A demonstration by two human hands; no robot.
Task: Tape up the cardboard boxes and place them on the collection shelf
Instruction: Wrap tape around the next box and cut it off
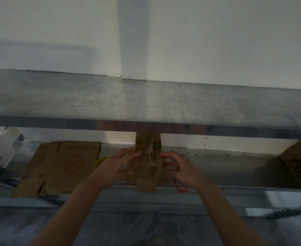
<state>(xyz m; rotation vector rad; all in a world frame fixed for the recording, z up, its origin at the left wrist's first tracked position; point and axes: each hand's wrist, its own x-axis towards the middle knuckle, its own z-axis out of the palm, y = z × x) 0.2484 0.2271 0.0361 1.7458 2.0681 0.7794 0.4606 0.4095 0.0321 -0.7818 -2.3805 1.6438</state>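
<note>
**Narrow box held on the lower shelf**

Narrow brown cardboard box (148, 166) with glossy tape, on the lower grey metal shelf (226, 167); its far end is hidden under the upper grey metal shelf (164, 103). Left hand (121, 165): fingers (132, 154) straight, together, flat on the box's left side. Right hand (180, 167): fingers (167, 155) curled at the right edge; blur, cannot tell if they pinch. Beyond the left fingers, a flattened brown cardboard sheet (62, 166) and a half-hidden yellow round object (100, 161).
</note>
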